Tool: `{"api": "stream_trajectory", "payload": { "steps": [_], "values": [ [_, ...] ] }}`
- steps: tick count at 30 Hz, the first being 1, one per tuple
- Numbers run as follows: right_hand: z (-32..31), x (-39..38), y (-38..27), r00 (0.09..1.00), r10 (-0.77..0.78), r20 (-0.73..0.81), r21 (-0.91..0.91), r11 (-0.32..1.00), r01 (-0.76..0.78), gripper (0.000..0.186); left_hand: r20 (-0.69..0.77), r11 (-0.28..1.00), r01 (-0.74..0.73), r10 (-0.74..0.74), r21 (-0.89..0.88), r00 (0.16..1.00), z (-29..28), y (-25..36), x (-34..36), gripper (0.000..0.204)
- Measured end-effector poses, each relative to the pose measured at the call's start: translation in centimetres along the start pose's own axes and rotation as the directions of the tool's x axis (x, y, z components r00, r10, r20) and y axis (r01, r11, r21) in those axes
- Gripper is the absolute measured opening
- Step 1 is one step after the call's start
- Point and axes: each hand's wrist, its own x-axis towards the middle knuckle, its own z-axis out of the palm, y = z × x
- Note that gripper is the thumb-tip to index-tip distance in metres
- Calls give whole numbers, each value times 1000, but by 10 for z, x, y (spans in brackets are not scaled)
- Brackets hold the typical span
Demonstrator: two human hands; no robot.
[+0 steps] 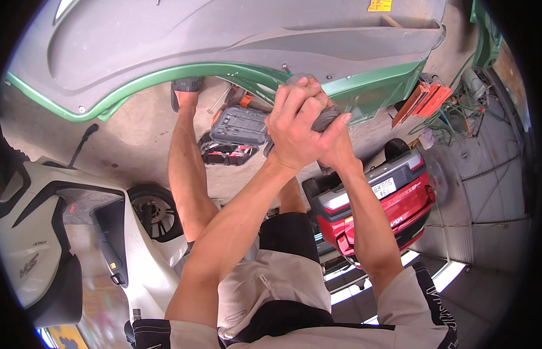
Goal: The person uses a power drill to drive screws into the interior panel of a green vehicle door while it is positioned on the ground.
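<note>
Both my hands are clasped around a grey power tool [327, 118], held up against the lower edge of a large grey body panel with a green rim [166, 75]. My left hand [294, 119] wraps over the top of the tool and hides most of it. My right hand [339, 142] grips it from beneath and behind, touching the left hand. The tool's tip, hidden by my fingers, sits near a small screw [287, 68] on the green rim.
An open grey tool case [239, 125] with red-and-black bits lies on the concrete floor by my sandalled foot [185, 87]. A white scooter [61, 232] stands at left, a red scooter [378, 200] at right. Orange parts [425, 100] lean by the panel's right end.
</note>
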Motion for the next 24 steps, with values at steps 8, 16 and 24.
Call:
{"api": "stream_trajectory", "payload": {
  "steps": [8, 16, 24],
  "values": [
    [0, -2, 5, 999, -11, -40, 10, 1000, 12, 36, -13, 1000, -17, 16, -10, 1000, 4, -1, 0, 36],
    [-11, 0, 8, 994, 56, -98, -9, 998, -57, 29, 191, 370, 823, -854, -432, 484, -5, -39, 6, 43],
    [-5, -8, 1, 956, 282, -81, 85, 958, -276, 30, 739, -482, 715, -669, -507, 73, 13, -64, 12, 36]
  ]
}}
